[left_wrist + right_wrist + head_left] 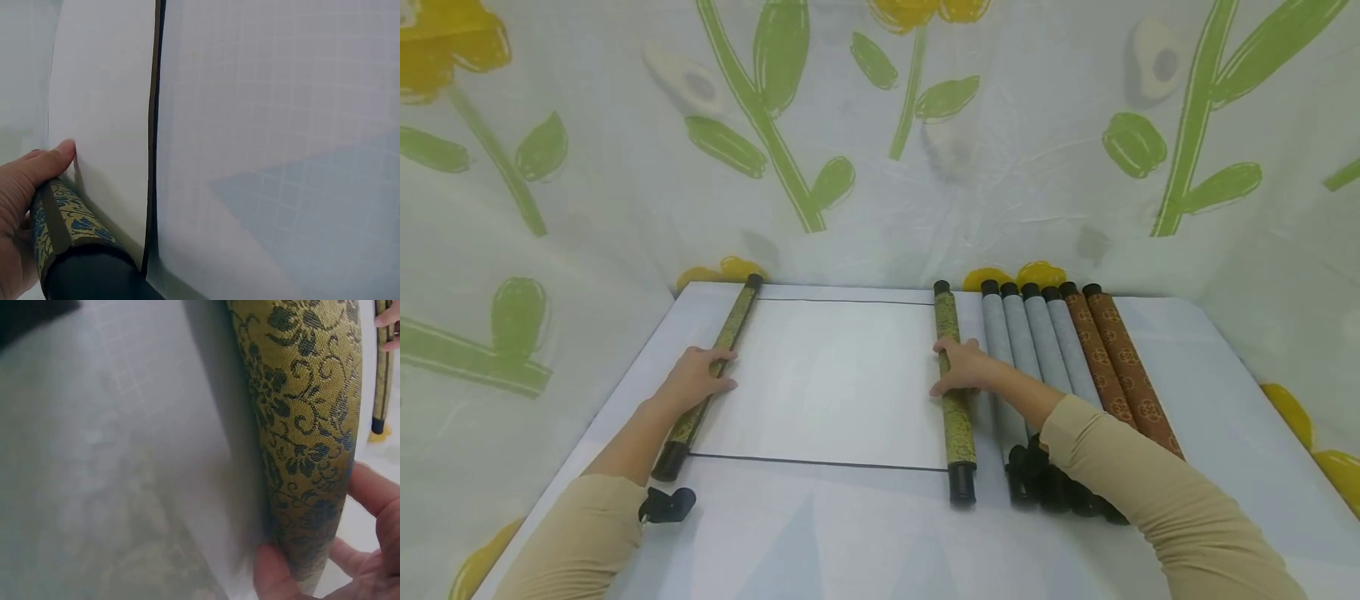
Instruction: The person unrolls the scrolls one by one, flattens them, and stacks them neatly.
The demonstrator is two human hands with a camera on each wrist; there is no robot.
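A hanging scroll lies partly unrolled, its blank white paper [842, 375] edged by thin dark lines. My left hand [694, 381] grips the left roller [683, 427], which is wrapped in gold-and-dark patterned brocade with black end knobs. In the left wrist view, the thumb of that left hand [37, 172] lies over the brocade near the paper. The thicker right roll [958, 429] has the same brocade; my right hand [962, 367] holds it around the middle. Up close in the right wrist view, fingers [375, 487] sit on both sides of the floral cloth.
Right of the scroll lie several rolled grey scrolls [1018, 329] and two brown patterned ones [1131, 375], side by side under my right forearm. A white table [865, 542] bears everything. Behind it hangs a pale curtain [1000, 200] with printed flowers and leaves.
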